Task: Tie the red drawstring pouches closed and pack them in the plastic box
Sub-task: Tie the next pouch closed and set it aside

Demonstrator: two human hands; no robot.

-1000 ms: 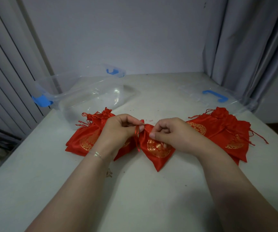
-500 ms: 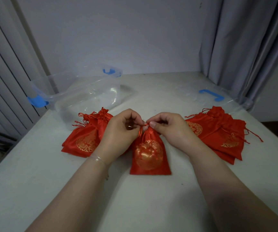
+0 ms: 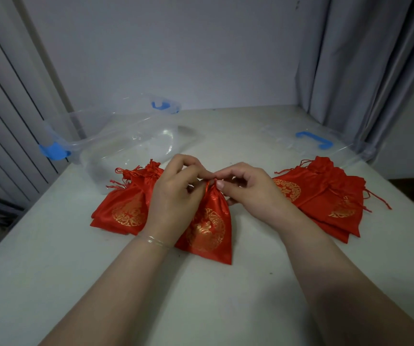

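Fingers of left hand (image 3: 176,193) and right hand (image 3: 248,188) pinch the gathered neck of the pouch (image 3: 208,228) between them.

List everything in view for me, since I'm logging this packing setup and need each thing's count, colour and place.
Pouch being tied: one, red with gold print, table centre, neck between both hands.
Left pouch pile: several, exact count unclear, red and gold, beside the box.
Right pouch pile: several, exact count unclear, red and gold, right side.
Plastic box: one, clear with blue clips, far left, no pouches inside.
Box lid: one, clear with blue handle, far right.
Table: one, white.
Curtain: grey, right rear.
Bracelet: one, thin, left wrist.
Left hand: pinches the pouch's neck.
Right hand: pinches the pouch's neck.
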